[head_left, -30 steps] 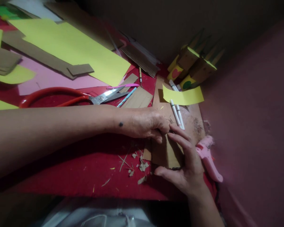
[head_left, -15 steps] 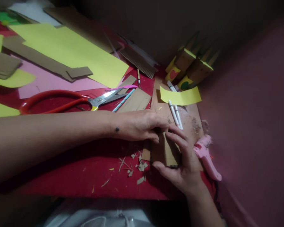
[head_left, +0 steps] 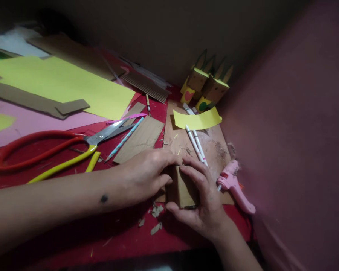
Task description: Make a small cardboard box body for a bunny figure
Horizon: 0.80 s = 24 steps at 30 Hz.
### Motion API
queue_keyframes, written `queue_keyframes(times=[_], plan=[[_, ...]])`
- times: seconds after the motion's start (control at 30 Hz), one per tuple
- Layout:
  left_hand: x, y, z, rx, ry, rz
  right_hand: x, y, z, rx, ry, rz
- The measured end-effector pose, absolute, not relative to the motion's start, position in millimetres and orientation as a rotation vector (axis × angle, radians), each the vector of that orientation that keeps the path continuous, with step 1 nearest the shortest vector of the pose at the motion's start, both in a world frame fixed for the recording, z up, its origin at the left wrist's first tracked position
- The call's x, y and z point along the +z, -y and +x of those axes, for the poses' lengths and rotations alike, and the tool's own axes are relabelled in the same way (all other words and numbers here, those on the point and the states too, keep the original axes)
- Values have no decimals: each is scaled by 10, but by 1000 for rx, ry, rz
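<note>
Right hand (head_left: 207, 207) still holds cardboard (head_left: 185, 192); scissors (head_left: 100, 137) more exposed.

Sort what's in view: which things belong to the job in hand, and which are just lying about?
Apparently in the job:
folded cardboard
left grip, at its far end
right grip, around it
brown board beneath

Apparently just lying or standing about:
scissors
pink glue gun
white sticks
yellow strip
blue striped stick
large yellow sheet
cardboard figures
</note>
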<state>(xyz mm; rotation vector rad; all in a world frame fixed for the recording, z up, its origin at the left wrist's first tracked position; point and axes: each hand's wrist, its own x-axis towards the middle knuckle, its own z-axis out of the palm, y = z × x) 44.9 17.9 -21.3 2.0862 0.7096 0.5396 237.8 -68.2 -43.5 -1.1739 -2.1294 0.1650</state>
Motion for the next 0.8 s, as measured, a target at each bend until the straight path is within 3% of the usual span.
queue_keyframes(times=[0.13, 0.6, 0.8], plan=[[-242, -63, 404, 752, -671, 2154, -459, 692, 2368, 159, 2096, -1186], [-233, -2, 450, 651, -880, 1930, -497, 739, 2293, 153, 1983, -1326], [-286, 46, 480, 783, -902, 1955, -509, 743, 2284, 211, 1964, -1351]])
